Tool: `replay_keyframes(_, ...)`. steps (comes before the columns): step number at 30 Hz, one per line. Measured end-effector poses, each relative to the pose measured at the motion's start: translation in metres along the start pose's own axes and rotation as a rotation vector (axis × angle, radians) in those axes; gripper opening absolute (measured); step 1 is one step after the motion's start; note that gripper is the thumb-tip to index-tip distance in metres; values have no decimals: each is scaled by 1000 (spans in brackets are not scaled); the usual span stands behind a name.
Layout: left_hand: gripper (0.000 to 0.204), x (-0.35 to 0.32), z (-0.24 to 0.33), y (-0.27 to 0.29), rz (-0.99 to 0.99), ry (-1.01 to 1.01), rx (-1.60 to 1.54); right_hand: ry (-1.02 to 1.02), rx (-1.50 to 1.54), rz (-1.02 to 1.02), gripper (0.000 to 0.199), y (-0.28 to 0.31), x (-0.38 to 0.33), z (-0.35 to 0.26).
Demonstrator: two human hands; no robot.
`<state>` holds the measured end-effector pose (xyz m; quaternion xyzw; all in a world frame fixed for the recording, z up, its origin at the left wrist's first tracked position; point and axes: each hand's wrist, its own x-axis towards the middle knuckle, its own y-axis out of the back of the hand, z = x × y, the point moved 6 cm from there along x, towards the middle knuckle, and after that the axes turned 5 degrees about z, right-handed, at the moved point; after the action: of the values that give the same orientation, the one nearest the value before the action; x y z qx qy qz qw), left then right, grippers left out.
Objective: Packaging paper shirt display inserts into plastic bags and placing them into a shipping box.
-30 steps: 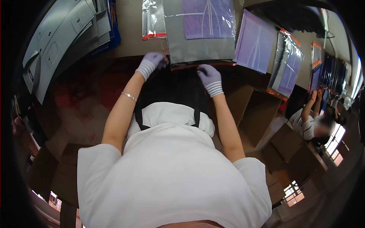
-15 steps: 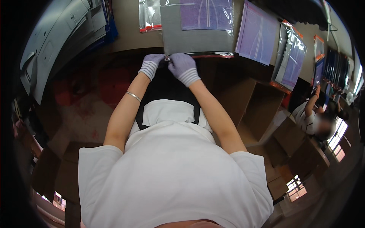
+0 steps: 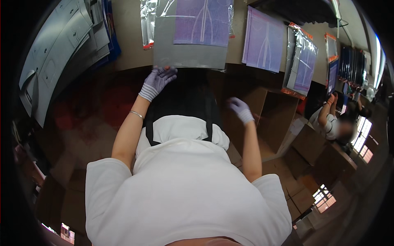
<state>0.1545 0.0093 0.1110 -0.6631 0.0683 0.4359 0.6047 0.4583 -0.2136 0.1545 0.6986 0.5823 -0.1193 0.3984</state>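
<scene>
A clear plastic bag holding a grey panel (image 3: 186, 55) and a purple printed sheet (image 3: 202, 22) lies at the table's front edge. At its near left corner is my left hand (image 3: 155, 82), in a light purple knit glove with a striped cuff. Its fingers are stretched out and apart, with a bit of red at their tips; whether they touch the bag I cannot tell. My right hand (image 3: 241, 110), gloved alike, is away from the table, between my lap and an open cardboard box. Motion smears its fingers, and nothing plainly shows in them.
Another clear bag with a red edge (image 3: 148, 28) lies left of the panel. Rightward are purple sheets (image 3: 264, 41) and a bagged sheet (image 3: 301, 61). White panels (image 3: 51, 53) stand far left. The cardboard box (image 3: 279, 119) is below the table. Another person (image 3: 326, 119) works far right.
My hands were together at the bag's front edge, and they have parted. The right one has swung down and right; the left has opened its fingers. The bag's red front edge no longer shows.
</scene>
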Motion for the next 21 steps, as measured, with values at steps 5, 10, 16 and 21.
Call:
replay_keyframes(5,66,7,26,-44,-17,-175,-116,231,619,-266,22,-88,85,-172)
replay_keyframes(10,65,6,106,-14,-143,-564,182,-182,703,87,14,-8,169,-119)
replay_keyframes(16,55,5,99,-30,69,-450,46,191,189,629,32,65,224,-182)
replay_keyframes(21,56,14,95,-23,115,-462,137,367,35,735,27,75,180,-248)
